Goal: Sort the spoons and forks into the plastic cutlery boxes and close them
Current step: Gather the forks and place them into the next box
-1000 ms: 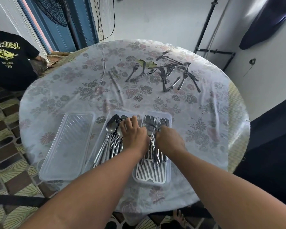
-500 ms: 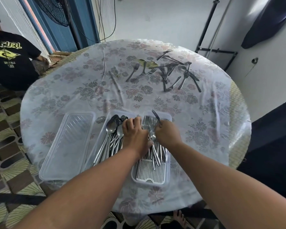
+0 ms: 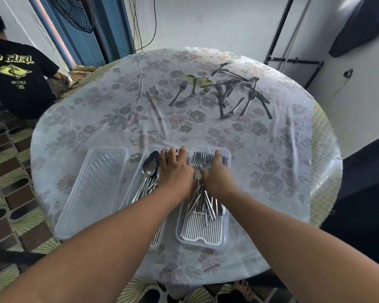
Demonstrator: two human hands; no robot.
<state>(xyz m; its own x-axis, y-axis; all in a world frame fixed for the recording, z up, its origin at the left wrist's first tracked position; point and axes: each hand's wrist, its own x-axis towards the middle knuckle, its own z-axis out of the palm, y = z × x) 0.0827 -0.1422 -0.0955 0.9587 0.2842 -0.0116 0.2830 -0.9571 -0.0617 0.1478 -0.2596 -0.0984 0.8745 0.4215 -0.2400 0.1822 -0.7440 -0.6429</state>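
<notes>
The fork box [image 3: 227, 224] sits near the tabletop's near edge, just right of centre, a clear plastic tray with rounded corners and a white ribbed drainer in its floor; a bundle of steel forks [image 3: 202, 200] lies lengthwise in it, tines to the far end, handles fanned toward the near end. The right hand [image 3: 219, 178] rests on the bundle with its fingers curled down over the fork necks; whether that grip pinches one fork or merely presses the heap I cannot tell. The left hand [image 3: 175, 171] lies across the seam between this box and the spoon box [image 3: 140, 171] touching it on the left, fingers spread fairly flat toward the far rim, a wide, pressing grip that appears to hold nothing. The spoons [image 3: 150, 169], smooth polished bowls and slim handles, lie stacked in that box, partly hidden by the left wrist.

The step in hand looks like settling forks into their box; sorting seems partly done, since a scatter of loose forks [image 3: 228, 95] lies well apart on the far right of the tabletop. The next move likely calls for a long reach to gather those thin, slippery, tangle-prone pieces.

A clear ribbed lid [image 3: 92, 193] lies just left of the spoon box; only this one is plain to see. The floral tablecloth [image 3: 96, 119] is glossy and wrinkled; at far left sits a person in a black shirt [image 3: 13, 77].
</notes>
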